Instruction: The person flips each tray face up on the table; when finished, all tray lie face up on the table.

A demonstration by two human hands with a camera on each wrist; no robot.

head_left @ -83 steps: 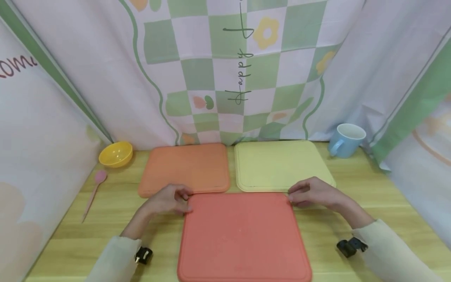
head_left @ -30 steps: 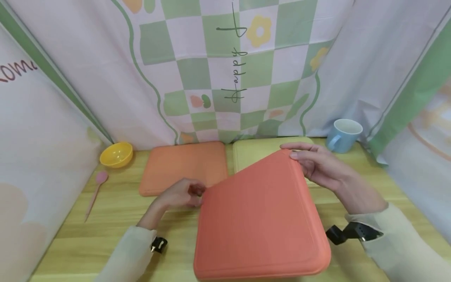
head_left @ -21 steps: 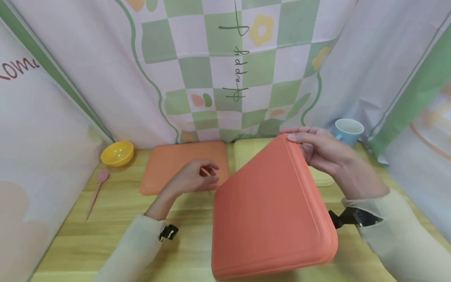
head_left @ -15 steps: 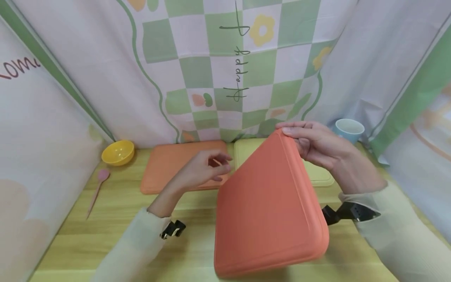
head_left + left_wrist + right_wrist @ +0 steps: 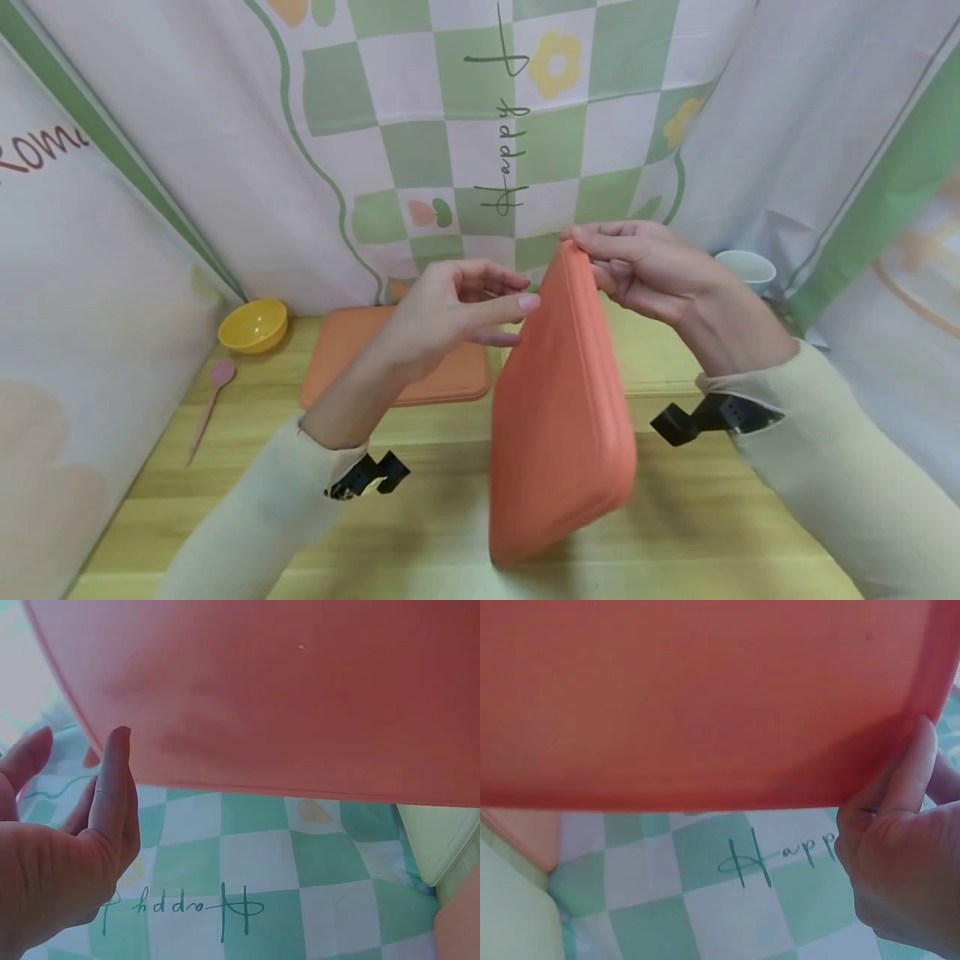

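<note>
A stiff red rectangular board [image 5: 558,417] with rounded corners and a raised rim stands steeply tilted above the table, turned almost edge-on. My right hand [image 5: 652,262] pinches its upper corner between thumb and fingers; the right wrist view shows this hand [image 5: 907,832] at the board's [image 5: 697,697] corner. Close to the other face is my left hand [image 5: 465,308], thumb and fingers spread loosely, fingertips right by the surface. In the left wrist view, this hand [image 5: 82,832] stands beside the board's [image 5: 285,690] edge with its fingers extended.
Behind lie an orange board [image 5: 345,342] and a pale yellow board [image 5: 660,350], both partly hidden. A yellow bowl [image 5: 253,327] and a pink spoon [image 5: 212,400] are at the left, a blue mug [image 5: 750,271] at the back right. A checked curtain [image 5: 480,108] hangs behind the wooden table [image 5: 300,533].
The red board, flat on the table at first, has been lifted by my right hand and turned up on edge. My left hand has let go of its corner and moved up and right.
</note>
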